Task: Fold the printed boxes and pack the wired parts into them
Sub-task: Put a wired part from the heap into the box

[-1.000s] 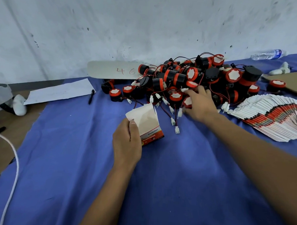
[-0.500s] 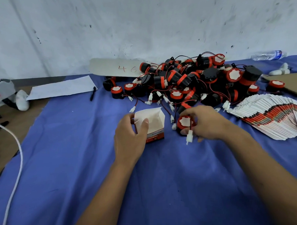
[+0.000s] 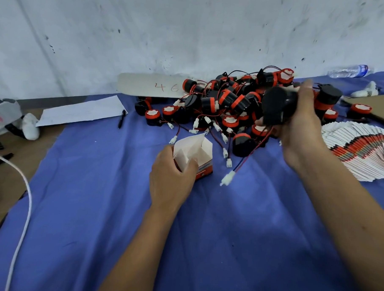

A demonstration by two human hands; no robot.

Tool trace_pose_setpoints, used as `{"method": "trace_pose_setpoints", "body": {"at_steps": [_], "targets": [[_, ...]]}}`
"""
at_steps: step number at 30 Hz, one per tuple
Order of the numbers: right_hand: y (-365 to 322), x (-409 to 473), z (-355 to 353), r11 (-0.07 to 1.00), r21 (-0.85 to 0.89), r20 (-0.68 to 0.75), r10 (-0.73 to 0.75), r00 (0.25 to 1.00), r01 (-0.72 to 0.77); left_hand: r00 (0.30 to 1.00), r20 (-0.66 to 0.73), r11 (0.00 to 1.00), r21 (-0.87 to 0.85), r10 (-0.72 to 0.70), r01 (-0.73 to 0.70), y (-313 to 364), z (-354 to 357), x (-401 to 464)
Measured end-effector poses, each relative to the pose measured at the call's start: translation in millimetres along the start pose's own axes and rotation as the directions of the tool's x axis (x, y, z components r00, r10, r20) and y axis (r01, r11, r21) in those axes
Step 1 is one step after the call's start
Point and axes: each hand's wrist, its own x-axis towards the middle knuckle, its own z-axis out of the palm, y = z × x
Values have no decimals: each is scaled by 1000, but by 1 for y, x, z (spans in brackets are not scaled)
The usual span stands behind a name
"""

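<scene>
My left hand (image 3: 171, 179) grips a small white and orange printed box (image 3: 196, 156) that stands on the blue cloth with its top flaps open. My right hand (image 3: 301, 130) holds a black wired part (image 3: 276, 105) raised above the cloth, to the right of the box. Its red and blue wire hangs down and ends in a white plug (image 3: 227, 178). Behind both hands lies a pile of black and orange wired parts (image 3: 223, 105). A fanned stack of flat printed boxes (image 3: 362, 148) lies at the right.
The blue cloth (image 3: 118, 208) covers the table. A white sheet (image 3: 82, 113) and a black pen (image 3: 121, 118) lie at the back left, a board marked 46 (image 3: 149, 86) against the wall, a water bottle (image 3: 348, 70) at the back right. A white cable (image 3: 23, 204) runs along the left edge.
My right hand has picked one wired part out of the pile and lifted it up and to the right, its wire trailing. My left hand has kept hold of the open box.
</scene>
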Motion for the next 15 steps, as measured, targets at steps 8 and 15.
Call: {"method": "trace_pose_setpoints", "body": {"at_steps": [8, 15], "targets": [[-18, 1, -3, 434, -751, 180, -590, 787, 497, 1000, -15, 1000, 7, -17, 17, -6, -1, 3], [-7, -36, 30, 840, -101, 458, -436, 775, 532, 1000, 10, 999, -35, -23, 23, -5, -1, 3]]}}
